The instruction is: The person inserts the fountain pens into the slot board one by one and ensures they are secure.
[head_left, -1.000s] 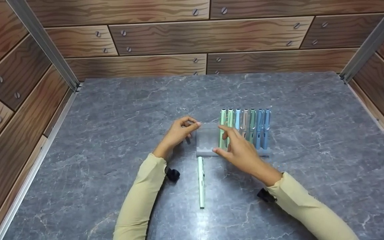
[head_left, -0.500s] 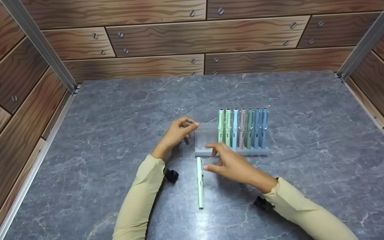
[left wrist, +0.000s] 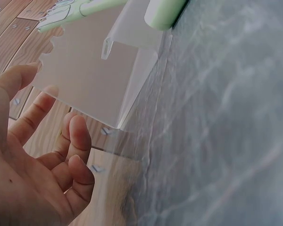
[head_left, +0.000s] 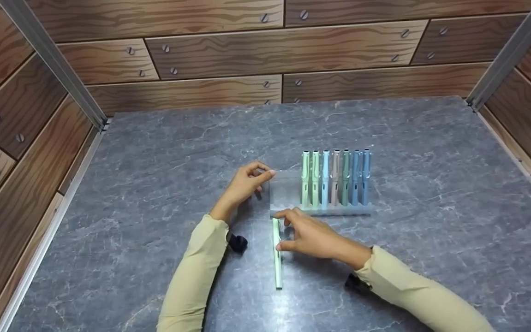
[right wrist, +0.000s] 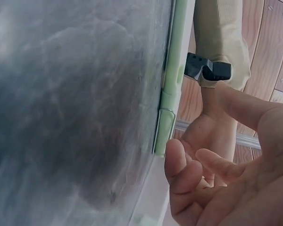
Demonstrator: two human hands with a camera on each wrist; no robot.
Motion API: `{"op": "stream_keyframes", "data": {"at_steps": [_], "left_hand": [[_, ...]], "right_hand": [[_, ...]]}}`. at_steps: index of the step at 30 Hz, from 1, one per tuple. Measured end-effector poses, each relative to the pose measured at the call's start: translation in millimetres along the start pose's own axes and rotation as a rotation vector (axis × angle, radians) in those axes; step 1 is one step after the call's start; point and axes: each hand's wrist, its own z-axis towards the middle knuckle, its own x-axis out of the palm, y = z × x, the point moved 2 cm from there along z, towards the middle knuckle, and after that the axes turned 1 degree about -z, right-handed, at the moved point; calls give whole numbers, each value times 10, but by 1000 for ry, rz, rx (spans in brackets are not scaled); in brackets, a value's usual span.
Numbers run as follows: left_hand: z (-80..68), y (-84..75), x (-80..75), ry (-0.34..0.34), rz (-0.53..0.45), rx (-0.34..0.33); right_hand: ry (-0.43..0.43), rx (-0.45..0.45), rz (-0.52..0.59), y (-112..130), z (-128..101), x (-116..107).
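Note:
A mint green pen [head_left: 277, 265] lies loose on the grey marble table [head_left: 154, 184], pointing toward me. My right hand [head_left: 288, 230] hovers at its upper end, thumb and forefinger touching or nearly touching the cap; in the right wrist view the fingertips [right wrist: 175, 153] sit right beside the pen's cap [right wrist: 166, 123]. A clear acrylic pen stand [head_left: 286, 193] holds several upright pastel pens [head_left: 334, 177]. My left hand [head_left: 265, 174] pinches the stand's top left corner; the left wrist view shows its thumb [left wrist: 19, 80] at the frosted plate's [left wrist: 94, 80] edge.
Wood-pattern walls [head_left: 247, 50] with metal corner posts [head_left: 57, 69] close in the table at the back and both sides. Black wrist-camera mounts [head_left: 237, 242] sit on both sleeves. Bare tabletop lies left and right of the stand.
My right hand has drawn back from the pens in the stand and come down left to the loose pen's upper end. The left hand has stayed on the stand.

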Motion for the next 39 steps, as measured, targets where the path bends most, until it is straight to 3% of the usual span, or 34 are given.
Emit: {"op": "stream_keyframes", "data": {"at_steps": [39], "left_hand": [[-6,-18,-9,20,-21,-21]], "right_hand": [[41,18,-142,-38,112,87]]}}
